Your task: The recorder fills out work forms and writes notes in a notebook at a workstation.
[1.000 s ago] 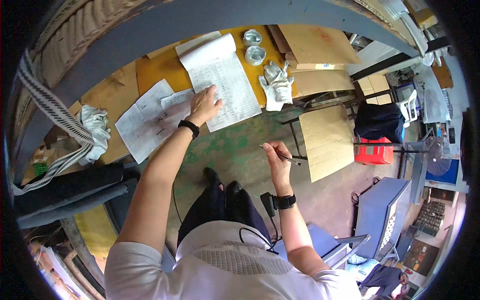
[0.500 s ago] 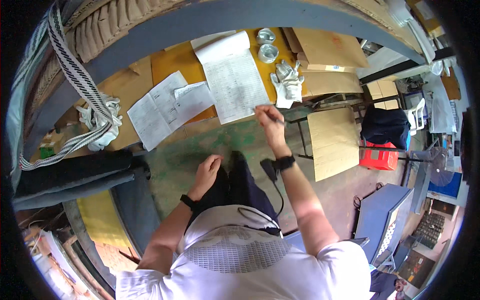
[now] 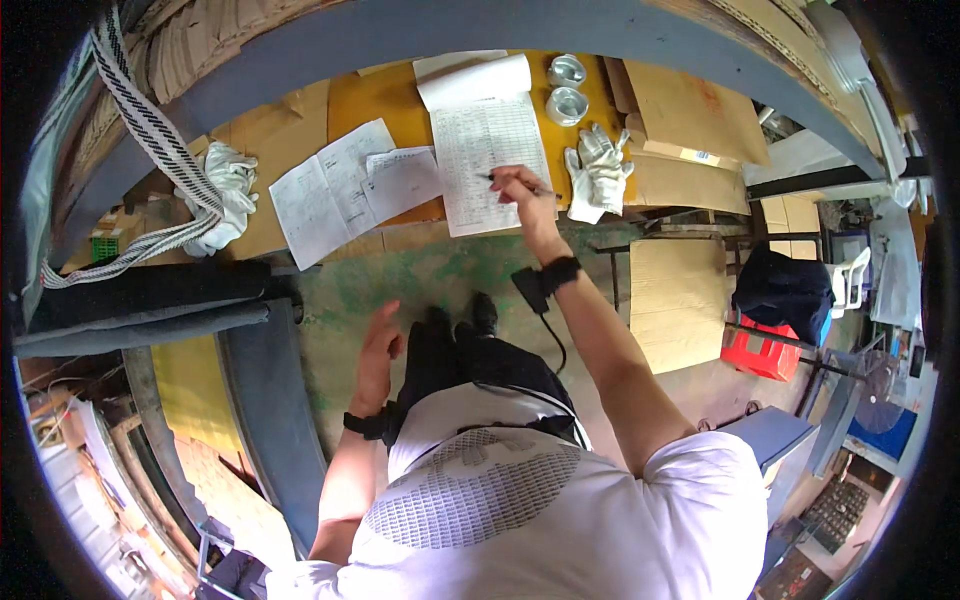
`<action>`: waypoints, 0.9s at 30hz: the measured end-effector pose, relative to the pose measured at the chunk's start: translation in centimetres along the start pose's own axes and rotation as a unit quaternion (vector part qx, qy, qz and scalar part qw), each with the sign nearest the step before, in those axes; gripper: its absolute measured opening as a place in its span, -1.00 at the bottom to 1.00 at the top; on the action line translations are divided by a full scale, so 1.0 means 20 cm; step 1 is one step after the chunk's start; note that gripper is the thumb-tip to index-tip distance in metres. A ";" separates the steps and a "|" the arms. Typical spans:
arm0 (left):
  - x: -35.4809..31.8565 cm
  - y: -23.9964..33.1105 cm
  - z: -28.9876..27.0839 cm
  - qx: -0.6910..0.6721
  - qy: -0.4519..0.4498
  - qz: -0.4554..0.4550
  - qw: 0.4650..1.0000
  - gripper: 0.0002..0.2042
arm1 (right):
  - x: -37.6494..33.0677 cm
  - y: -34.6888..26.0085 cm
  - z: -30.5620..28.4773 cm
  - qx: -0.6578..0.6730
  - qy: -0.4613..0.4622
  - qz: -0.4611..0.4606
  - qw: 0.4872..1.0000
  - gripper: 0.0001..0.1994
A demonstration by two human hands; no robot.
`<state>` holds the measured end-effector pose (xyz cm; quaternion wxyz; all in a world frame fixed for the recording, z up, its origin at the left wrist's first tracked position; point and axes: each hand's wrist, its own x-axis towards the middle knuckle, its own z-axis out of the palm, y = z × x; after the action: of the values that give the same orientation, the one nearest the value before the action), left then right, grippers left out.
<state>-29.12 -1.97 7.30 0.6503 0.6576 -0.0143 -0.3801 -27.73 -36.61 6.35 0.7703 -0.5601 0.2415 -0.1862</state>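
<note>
My right hand is over a pad of printed forms, its top sheets curled back at the far end. Its fingers are closed around a dark pen, with the tip close to the page; whether it touches the paper I cannot tell. My left hand hangs in the air short of the table, fingers stretched out and holding nothing. Left of the pad lie an unfolded printed sheet and a smaller slip overlapping it.
White work gloves and two shiny round dishes sit right of the pad on the yellow-orange tabletop. A grey beam crosses beyond. At left hang a striped strap and white cloth. Cardboard stands at right.
My right hand has moved up and left with the pen, from the pad's lower right corner onto the page. My left hand has moved left and its fingers have straightened.
</note>
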 end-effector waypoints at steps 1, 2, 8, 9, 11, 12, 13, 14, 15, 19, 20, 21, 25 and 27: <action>0.01 0.10 0.09 -0.001 -0.014 0.015 1.000 -0.61 | -0.09 -0.09 0.03 -0.020 -0.036 0.006 0.999 -0.80; 0.01 0.23 0.20 -0.001 -0.027 0.030 0.999 -0.59 | -0.17 -0.18 0.06 -0.038 -0.073 0.011 0.997 -0.79; 0.04 0.58 0.53 0.033 -0.071 0.112 0.991 -0.58 | -0.52 -0.45 0.03 -0.013 -0.166 0.035 0.985 -0.89; 0.04 0.60 0.55 0.044 -0.075 0.119 0.989 -0.58 | -0.54 -0.47 0.03 -0.005 -0.156 0.030 0.987 -0.90; 0.04 0.63 0.59 0.013 -0.072 0.076 0.994 -0.59 | -0.59 -0.51 0.01 0.014 -0.135 0.021 0.990 -0.92; 0.03 0.63 0.60 -0.002 -0.070 0.054 0.996 -0.60 | -0.60 -0.52 0.00 0.018 -0.131 0.020 0.991 -0.93; 0.04 0.63 0.61 0.002 -0.075 0.059 0.995 -0.60 | -0.61 -0.54 -0.01 0.020 -0.126 0.020 0.992 -0.94; 0.04 0.62 0.61 0.006 -0.079 0.064 0.995 -0.60 | -0.63 -0.55 -0.02 0.023 -0.121 0.020 0.992 -0.95; 0.04 0.62 0.61 0.010 -0.083 0.069 0.994 -0.59 | -0.64 -0.54 -0.02 0.020 -0.111 0.014 0.994 -0.96; 0.04 0.65 0.65 0.042 -0.062 0.058 0.996 -0.60 | -0.67 -0.53 -0.06 0.006 -0.088 0.010 0.996 -0.95; 0.04 0.64 0.63 0.043 -0.071 0.064 0.994 -0.60 | -0.67 -0.53 -0.07 0.003 -0.089 0.011 0.996 -0.95; 0.04 0.63 0.62 0.043 -0.080 0.071 0.993 -0.60 | -0.68 -0.52 -0.07 -0.002 -0.090 0.002 0.996 -0.95; 0.06 0.63 0.61 0.061 -0.128 0.094 0.985 -0.65 | -0.68 -0.54 -0.07 -0.043 -0.090 -0.029 0.995 -0.92; 0.08 0.60 0.59 0.081 -0.149 0.109 0.979 -0.69 | -0.68 -0.56 -0.07 -0.069 -0.093 -0.044 0.992 -0.90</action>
<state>-28.47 -14.57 18.48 0.6228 0.6389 -0.2134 -0.3979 -39.79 -33.47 18.90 0.7399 -0.6371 0.1559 -0.1495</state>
